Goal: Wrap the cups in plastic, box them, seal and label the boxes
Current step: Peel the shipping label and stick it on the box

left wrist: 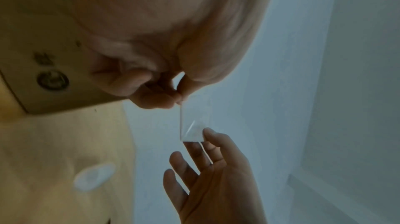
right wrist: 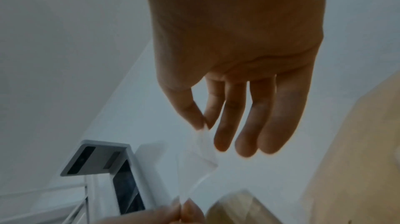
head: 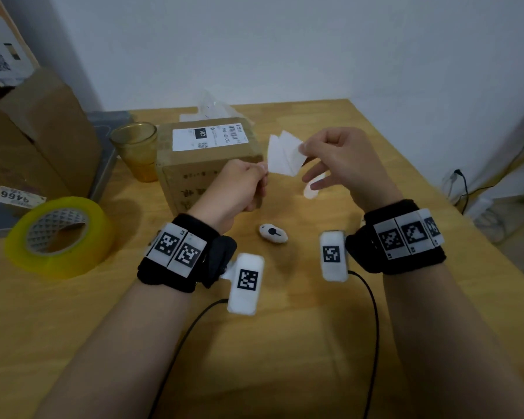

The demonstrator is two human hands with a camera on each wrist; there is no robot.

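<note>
A wooden surface [head: 285, 343] was seen carrying the items. At its far left one large, open brown cardboard carton [head: 43, 131] was stood; its contents could not be made out. One smaller cardboard box [head: 206, 164] was closed at the middle, with one white printed shipping label [head: 209, 136] stuck flat on its top, so nothing inside could be seen. One wide roll of yellowish clear tape [head: 59, 237] was laid flat near the left edge. One amber ribbed glass cup [head: 135, 151] was stood upright and unwrapped just left of the small box; whether it held anything could not be told. Crumpled clear plastic [head: 215, 108] was heaped behind the box. One thin white sheet [head: 285, 157], creased into two leaves, was held in the air between both hands: a lower corner was pinched by the left hand [head: 242, 189], and the upper edge by the thumb and forefinger of the right hand [head: 342, 164], its other fingers spread loosely. One small white oval gadget [head: 273, 233] was laid below.
</note>
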